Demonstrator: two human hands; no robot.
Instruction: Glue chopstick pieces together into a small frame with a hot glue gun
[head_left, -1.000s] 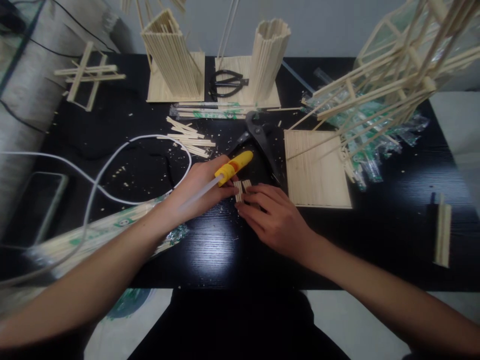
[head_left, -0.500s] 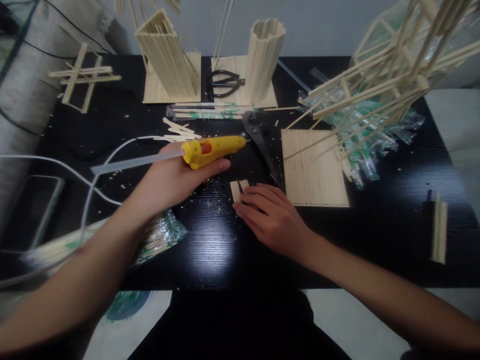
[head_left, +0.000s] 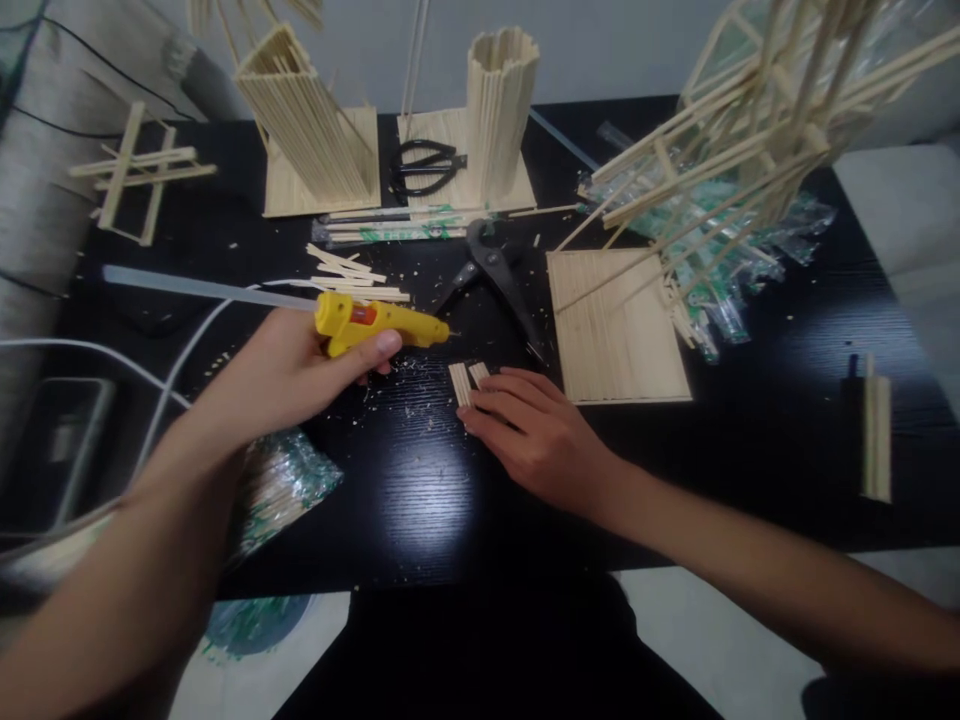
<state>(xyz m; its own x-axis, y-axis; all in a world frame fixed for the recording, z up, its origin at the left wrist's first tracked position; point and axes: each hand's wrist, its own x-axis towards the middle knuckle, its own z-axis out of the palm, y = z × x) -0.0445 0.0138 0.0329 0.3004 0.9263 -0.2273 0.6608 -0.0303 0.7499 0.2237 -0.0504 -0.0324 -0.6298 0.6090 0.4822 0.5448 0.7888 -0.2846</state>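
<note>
My left hand (head_left: 300,370) is wrapped round a yellow hot glue gun (head_left: 382,322), thumb along its near side. A long translucent glue stick (head_left: 195,285) sticks out of its back end. The nozzle points right and slightly down, above and apart from some short wooden sticks (head_left: 463,384) lying side by side on the table. My right hand (head_left: 536,425) holds these sticks at their right side with its fingertips, partly hiding them. Beyond the nozzle lie black-handled pliers (head_left: 491,262), their handles spread.
Loose stick pieces (head_left: 345,268) lie behind the glue gun. A square stick panel (head_left: 619,330) is right of my right hand. Two stick towers (head_left: 307,130) stand on bases at the back, with black scissors (head_left: 427,170) between. A large stick frame (head_left: 750,150) rises at right. White cable (head_left: 97,345) crosses left.
My left hand has drawn the glue gun left and closer to me, tipping its nozzle downward and uncovering the pliers' other handle. My right hand stays at the short sticks. The view has shifted slightly.
</note>
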